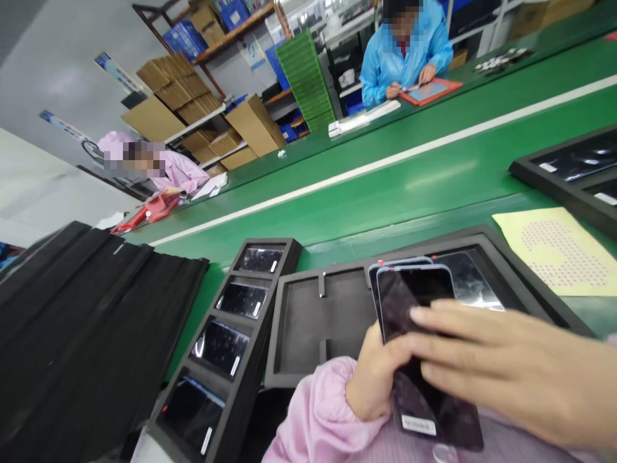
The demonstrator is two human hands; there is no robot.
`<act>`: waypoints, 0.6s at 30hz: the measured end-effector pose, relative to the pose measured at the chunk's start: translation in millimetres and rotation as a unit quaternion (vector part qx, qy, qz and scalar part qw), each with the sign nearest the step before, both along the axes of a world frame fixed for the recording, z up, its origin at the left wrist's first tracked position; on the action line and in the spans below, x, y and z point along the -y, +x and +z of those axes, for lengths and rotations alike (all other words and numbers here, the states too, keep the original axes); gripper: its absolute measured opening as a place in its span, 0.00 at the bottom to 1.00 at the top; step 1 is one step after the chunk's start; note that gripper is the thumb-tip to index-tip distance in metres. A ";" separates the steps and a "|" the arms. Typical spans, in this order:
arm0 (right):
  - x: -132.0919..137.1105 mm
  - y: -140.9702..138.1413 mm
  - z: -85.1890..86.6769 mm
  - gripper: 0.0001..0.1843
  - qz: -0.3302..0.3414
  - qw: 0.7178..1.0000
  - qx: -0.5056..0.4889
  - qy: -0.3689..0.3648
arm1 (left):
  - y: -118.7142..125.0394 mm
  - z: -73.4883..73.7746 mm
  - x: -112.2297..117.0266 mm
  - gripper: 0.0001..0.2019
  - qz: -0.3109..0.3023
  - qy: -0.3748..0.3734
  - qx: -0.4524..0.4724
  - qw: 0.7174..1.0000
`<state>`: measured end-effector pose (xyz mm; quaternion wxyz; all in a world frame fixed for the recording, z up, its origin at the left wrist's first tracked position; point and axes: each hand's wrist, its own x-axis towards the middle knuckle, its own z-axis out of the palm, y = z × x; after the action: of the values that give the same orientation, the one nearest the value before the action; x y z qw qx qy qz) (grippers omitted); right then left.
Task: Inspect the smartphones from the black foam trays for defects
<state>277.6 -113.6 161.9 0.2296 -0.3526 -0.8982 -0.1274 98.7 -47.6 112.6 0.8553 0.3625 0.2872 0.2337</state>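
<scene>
My left hand [371,382] is wrapped round the left edge of a smartphone [438,405] with a dark screen and a white label near its lower end. A second smartphone [373,283] shows behind it, its edge sticking out at the top left, in the same grip. Over the front screen lies my right hand [506,366], fingers stretched out and touching the glass. Beneath both phones is a black foam tray [332,308], whose left compartment is bare. Another glossy panel [470,276] lies in its right part, partly covered by the phones and my hand.
To the left stand a narrow foam tray [212,312] holding several phones and a tall stack of black trays [81,347]. A yellow sheet of small red dots [559,251] and another tray [544,170] are at right. Two people work across the green bench [385,186].
</scene>
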 end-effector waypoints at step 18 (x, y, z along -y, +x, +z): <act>-25.7 -8.3 -46.3 0.26 -0.351 0.758 -0.460 -0.301 | 6.7 -2.9 -5.4 0.22 0.118 -0.104 -0.013 0.988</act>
<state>269.3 -87.9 115.6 0.4359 -0.7104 -0.4898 0.2556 105.4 -42.2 109.7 0.8510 0.2383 0.3615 0.2972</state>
